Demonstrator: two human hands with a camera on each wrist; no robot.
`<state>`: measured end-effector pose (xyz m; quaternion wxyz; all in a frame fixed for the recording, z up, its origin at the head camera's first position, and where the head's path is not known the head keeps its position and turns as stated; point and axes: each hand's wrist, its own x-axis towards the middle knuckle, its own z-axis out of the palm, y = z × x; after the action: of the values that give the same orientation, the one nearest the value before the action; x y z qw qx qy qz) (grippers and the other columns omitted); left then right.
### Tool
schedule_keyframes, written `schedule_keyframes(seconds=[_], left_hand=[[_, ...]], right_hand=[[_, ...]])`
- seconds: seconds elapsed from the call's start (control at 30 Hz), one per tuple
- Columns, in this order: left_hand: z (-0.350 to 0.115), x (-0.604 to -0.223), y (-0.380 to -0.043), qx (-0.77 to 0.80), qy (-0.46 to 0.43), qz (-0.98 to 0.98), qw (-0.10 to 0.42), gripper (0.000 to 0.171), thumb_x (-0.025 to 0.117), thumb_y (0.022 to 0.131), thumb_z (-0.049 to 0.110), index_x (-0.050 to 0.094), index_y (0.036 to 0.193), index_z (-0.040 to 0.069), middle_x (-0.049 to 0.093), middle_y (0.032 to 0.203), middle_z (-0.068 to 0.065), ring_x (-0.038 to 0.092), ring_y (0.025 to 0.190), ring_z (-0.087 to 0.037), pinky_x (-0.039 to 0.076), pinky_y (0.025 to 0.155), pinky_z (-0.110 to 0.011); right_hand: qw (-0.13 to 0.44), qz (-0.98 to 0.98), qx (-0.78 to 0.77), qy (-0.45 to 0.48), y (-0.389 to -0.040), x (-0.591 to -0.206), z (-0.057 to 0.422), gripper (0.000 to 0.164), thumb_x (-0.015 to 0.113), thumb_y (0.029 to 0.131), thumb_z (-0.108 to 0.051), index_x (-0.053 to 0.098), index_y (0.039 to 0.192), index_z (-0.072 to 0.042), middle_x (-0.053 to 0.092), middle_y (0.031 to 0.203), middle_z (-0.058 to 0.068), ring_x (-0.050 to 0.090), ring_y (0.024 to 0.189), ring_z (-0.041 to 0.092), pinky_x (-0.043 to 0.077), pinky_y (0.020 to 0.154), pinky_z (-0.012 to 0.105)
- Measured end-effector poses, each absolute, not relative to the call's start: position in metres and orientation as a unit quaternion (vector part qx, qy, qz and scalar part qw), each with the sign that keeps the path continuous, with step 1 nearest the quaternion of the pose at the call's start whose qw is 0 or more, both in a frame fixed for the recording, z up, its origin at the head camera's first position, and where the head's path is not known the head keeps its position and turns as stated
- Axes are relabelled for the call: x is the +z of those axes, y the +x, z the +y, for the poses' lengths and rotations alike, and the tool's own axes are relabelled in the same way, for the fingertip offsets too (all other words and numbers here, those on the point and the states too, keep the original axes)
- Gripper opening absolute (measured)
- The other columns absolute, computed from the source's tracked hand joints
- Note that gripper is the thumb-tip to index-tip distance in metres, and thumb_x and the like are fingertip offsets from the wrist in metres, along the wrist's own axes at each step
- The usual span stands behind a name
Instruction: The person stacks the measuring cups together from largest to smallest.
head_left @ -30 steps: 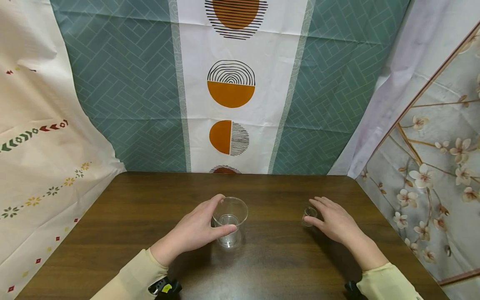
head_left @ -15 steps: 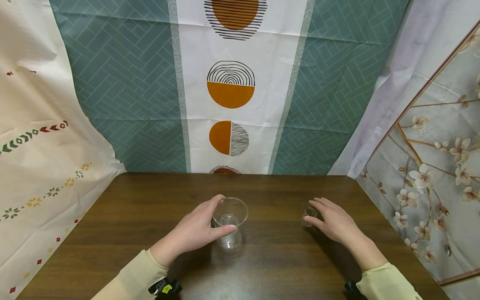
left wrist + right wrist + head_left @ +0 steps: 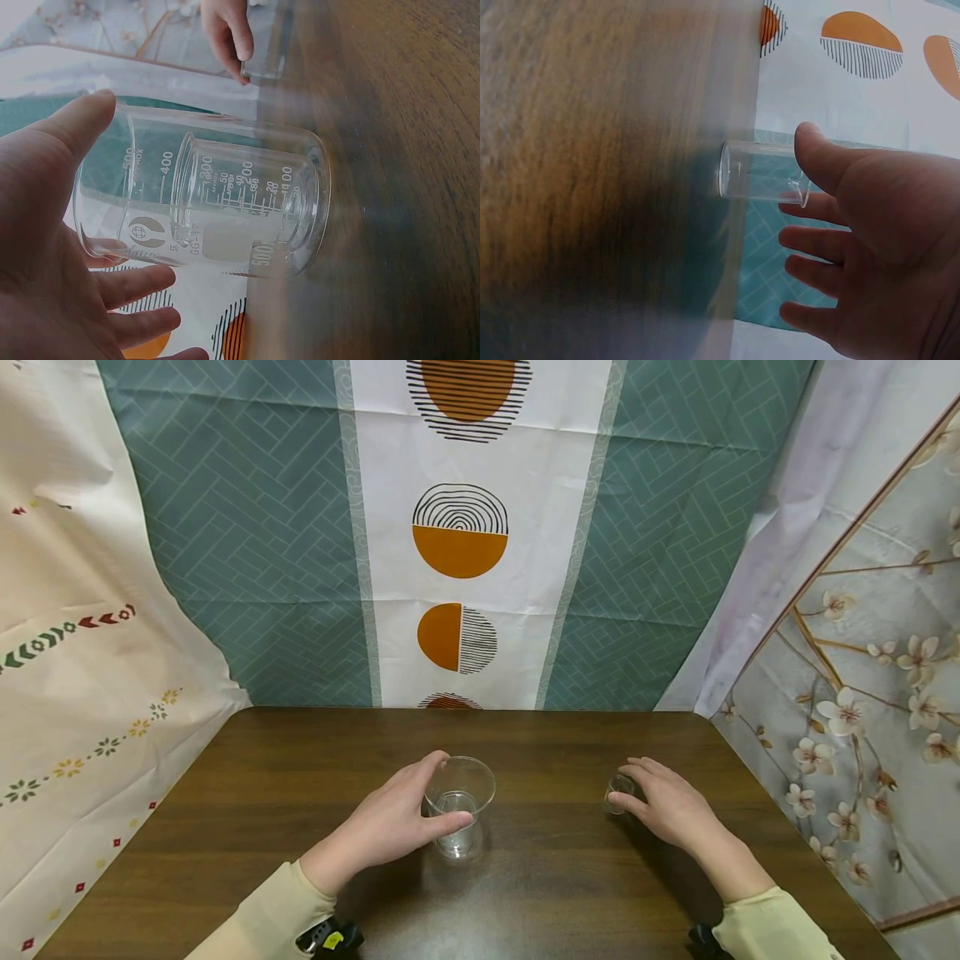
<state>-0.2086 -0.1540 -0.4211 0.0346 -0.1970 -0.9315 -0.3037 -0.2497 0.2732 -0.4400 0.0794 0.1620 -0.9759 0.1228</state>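
Note:
A large glass beaker [image 3: 247, 259] with white markings up to 500 stands upright on the table. Inside it stands a smaller marked beaker [image 3: 184, 176]. My left hand [image 3: 390, 814] holds the large beaker at its rim from the left, thumb on the near side and index finger on the far side; the other fingers spread free. To the right, a small clear glass beaker [image 3: 761, 172] stands on the table. My right hand [image 3: 671, 802] pinches its upper edge between thumb and index finger, with the remaining fingers held away from the glass.
The brown wooden table [image 3: 540, 893] carries both glass pieces, set well apart. A teal and white patterned cloth [image 3: 480, 585] hangs behind its back edge. A cream cloth [image 3: 90, 693] hangs at the left, a floral one [image 3: 862, 760] at the right.

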Motion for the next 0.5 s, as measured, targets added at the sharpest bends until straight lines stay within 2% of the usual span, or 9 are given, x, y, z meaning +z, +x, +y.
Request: schedule_keyframes(seconds=[0.23,0.5], left_hand=[[-0.1543,-0.4207,-0.2083,-0.305,-0.197,-0.931,0.037,0.094,0.076,0.092,0.076,0.047,0.159,0.015,0.059,0.157,-0.009,0.058,0.141,-0.029,0.054,0.103,-0.06],[-0.155,-0.4209,-0.2074,-0.302,-0.198,-0.932,0.044,0.091,0.076,0.092,0.076,0.049,0.157,0.018,0.061,0.154,-0.005,0.059,0.137,-0.027,0.055,0.099,-0.058]], right_hand=[[0.084,-0.975,0.123,0.162,-0.2488,-0.4393,0.2719,0.051,0.078,0.104,-0.044,0.073,0.134,-0.003,0.061,0.151,0.027,0.052,0.144,0.052,0.044,0.111,0.07],[0.082,-0.976,0.124,0.156,-0.2479,-0.4387,0.2713,0.05,0.077,0.104,-0.045,0.074,0.132,-0.004,0.061,0.151,0.027,0.053,0.143,0.051,0.045,0.11,0.07]])
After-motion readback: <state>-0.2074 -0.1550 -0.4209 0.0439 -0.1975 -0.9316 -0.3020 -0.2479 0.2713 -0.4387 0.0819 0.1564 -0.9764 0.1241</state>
